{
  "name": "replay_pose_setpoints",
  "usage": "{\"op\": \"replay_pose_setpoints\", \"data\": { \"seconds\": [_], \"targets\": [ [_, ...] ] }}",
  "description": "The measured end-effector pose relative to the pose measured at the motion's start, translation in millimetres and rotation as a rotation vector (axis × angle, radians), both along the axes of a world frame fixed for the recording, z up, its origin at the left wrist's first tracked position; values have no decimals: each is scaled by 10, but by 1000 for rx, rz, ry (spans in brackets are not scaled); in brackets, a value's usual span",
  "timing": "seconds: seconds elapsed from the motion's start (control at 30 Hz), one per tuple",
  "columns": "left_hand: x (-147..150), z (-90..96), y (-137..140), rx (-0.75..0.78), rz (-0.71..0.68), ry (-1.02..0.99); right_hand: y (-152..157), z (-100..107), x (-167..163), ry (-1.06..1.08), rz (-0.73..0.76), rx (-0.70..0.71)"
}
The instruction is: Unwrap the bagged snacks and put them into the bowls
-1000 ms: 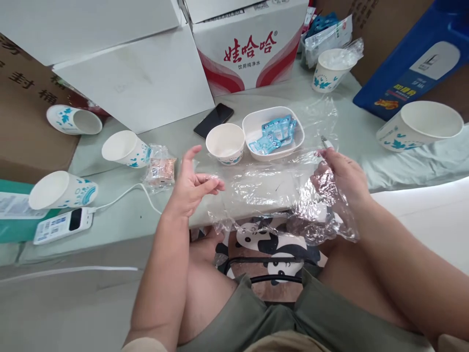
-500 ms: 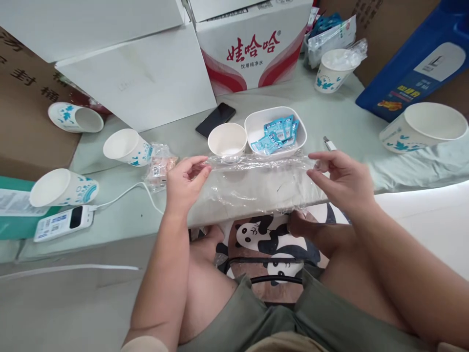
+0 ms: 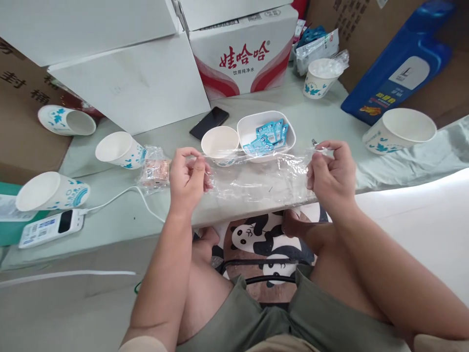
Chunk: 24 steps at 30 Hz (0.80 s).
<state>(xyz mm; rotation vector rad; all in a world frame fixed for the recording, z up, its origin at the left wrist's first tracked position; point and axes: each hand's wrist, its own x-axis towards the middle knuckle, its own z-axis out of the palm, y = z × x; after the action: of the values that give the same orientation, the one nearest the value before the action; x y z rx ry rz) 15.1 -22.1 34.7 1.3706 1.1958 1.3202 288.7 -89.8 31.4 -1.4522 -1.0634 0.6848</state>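
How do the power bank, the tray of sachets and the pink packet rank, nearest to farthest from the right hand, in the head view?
From the right hand:
1. Tray: left of it, farther back.
2. Pink packet: beyond the left hand.
3. Power bank: far left.

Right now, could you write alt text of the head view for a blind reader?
Left hand and right hand hold clear plastic between them over a table. Beyond it are a paper cup and a white tray of blue sachets; a phone lies behind the cup.
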Motion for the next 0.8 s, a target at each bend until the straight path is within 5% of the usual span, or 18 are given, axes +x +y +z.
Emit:
{"op": "replay_pose_setpoints", "data": {
  "seconds": [0.17, 0.27, 0.37, 0.47, 0.53, 0.67, 0.8],
  "targets": [
    [-56, -61, 98, -206, -76, -29, 75, -64, 239, -65, 60, -137],
    [-81, -90, 130, -286, -205, -31, 105, -17, 298, -36, 132, -30],
    [-39, -94, 103, -329, -385, -15, 164, -17, 103, 75, 494, -24],
    [15, -69, 65, -352, -548, 19, 242, -127, -218, 117, 900, -255],
    [27, -56, 56, -326, -546, -10, 268, -203, -370, 106, 1042, -411],
    [45, -103, 19, -263, -334, -347, 220, -209, -416, 223, 870, -399],
    [207, -206, -112, -492, -553, -432, 165, -141, -381, 314, 579, -307]
  ]
}}
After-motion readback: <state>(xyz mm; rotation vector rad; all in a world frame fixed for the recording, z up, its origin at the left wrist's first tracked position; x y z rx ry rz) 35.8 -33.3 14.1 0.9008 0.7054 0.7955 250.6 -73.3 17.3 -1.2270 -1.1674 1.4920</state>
